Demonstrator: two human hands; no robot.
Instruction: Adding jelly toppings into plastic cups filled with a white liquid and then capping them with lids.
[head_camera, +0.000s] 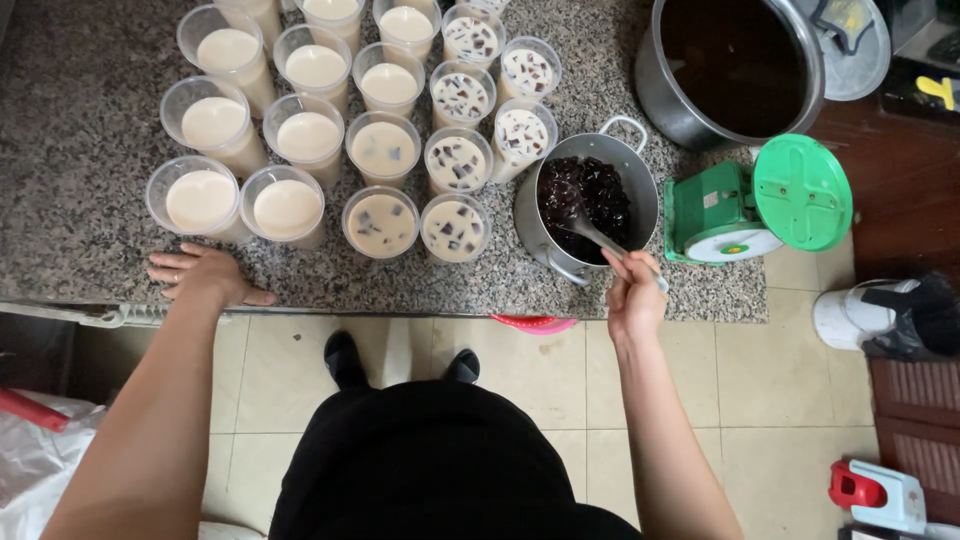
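My right hand (634, 291) grips the handle of a metal ladle (592, 232) whose bowl is dipped into a small steel pot (640, 178) full of black jelly cubes (585, 190). My left hand (203, 275) lies flat on the speckled granite counter (80, 120), fingers spread, just below the nearest cups. Several clear plastic cups of creamy milk tea (287, 207) stand in rows on the counter. The cups nearer the pot (455, 228) have dark jelly pieces floating in them; the ones on the left (201, 199) are plain.
A big steel pot of dark liquid (735, 62) stands at the back right, a lid (850, 45) beside it. A green kitchen scale (755, 205) sits at the counter's right end. Tiled floor below holds a white bucket (850, 318) and a red-and-white object (880, 492).
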